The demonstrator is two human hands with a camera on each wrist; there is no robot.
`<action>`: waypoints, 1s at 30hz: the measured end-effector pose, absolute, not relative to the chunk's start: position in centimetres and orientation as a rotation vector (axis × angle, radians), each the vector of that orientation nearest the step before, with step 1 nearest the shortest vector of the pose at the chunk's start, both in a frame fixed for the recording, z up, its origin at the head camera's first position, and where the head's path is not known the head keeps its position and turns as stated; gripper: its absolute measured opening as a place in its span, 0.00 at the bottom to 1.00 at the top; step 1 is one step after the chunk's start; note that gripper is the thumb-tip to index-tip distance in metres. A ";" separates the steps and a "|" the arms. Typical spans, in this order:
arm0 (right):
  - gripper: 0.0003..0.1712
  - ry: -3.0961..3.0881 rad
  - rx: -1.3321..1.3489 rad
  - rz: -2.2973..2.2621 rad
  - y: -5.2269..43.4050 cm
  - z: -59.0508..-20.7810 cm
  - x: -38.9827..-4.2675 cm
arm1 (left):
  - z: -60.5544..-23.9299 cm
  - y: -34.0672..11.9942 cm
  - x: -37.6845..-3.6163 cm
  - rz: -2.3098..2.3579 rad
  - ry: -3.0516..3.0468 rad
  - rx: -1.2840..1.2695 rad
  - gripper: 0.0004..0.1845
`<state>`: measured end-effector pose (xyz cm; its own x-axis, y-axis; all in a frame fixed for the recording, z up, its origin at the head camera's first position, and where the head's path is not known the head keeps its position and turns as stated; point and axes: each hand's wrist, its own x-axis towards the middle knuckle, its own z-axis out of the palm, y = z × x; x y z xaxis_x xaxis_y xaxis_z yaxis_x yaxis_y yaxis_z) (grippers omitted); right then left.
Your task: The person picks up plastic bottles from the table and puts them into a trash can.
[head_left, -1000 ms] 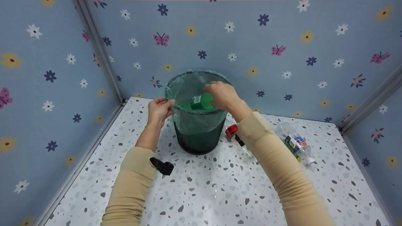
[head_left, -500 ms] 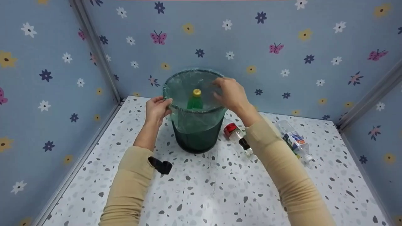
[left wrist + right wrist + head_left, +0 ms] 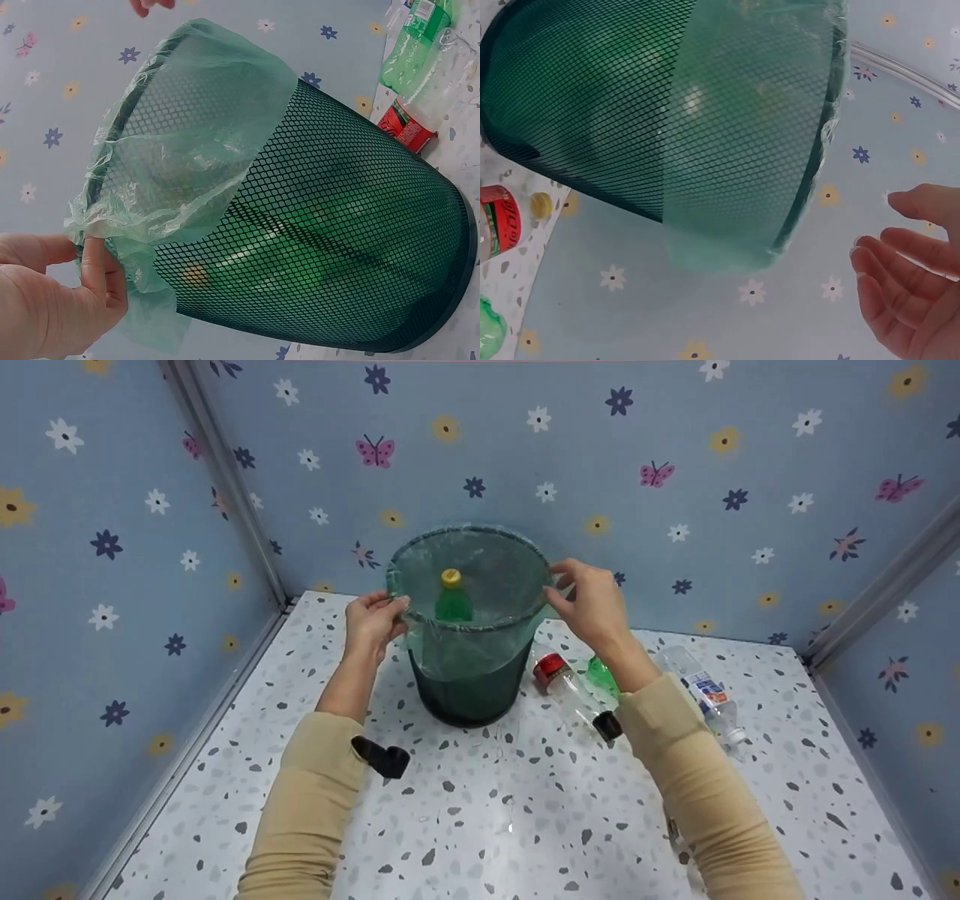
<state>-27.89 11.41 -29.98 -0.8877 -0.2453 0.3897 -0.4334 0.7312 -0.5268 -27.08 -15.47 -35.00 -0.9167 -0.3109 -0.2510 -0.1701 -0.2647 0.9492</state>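
A black mesh waste bin (image 3: 472, 697) stands on the floor with a thin green bag (image 3: 469, 649) folded over its rim. Inside it a green plastic bottle (image 3: 454, 606) shows its yellow cap and upper part; its lower part is hidden. On the left, my left hand (image 3: 367, 626) pinches the bag at the rim between thumb and fingers, as the left wrist view also shows. My right hand (image 3: 596, 604) is just right of the rim. In the right wrist view that hand (image 3: 915, 270) holds nothing, its fingers loosely bent and apart from the bag.
Right of the bin lie a clear bottle with a red label (image 3: 551, 667), a green bottle (image 3: 601, 675) partly behind my right arm, and a clear bottle with a white cap (image 3: 712, 697). A patterned wall (image 3: 480, 457) rises behind the bin on the speckled floor (image 3: 450, 840).
My right hand has let go of the green bottle inside the bin and moved out to the right past the rim. The bottle now points cap up. My left hand stays on the rim.
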 end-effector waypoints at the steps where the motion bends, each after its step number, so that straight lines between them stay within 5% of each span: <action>1: 0.15 -2.640 0.513 0.910 11.7 -30.2 -27.8 | -35.0 -15.5 -27.1 -2.352 -1.846 0.609 0.24; 30: 0.27 -2.840 0.481 0.582 19.5 -36.4 -22.2 | -35.0 -15.5 -27.0 -2.334 -1.864 0.598 0.23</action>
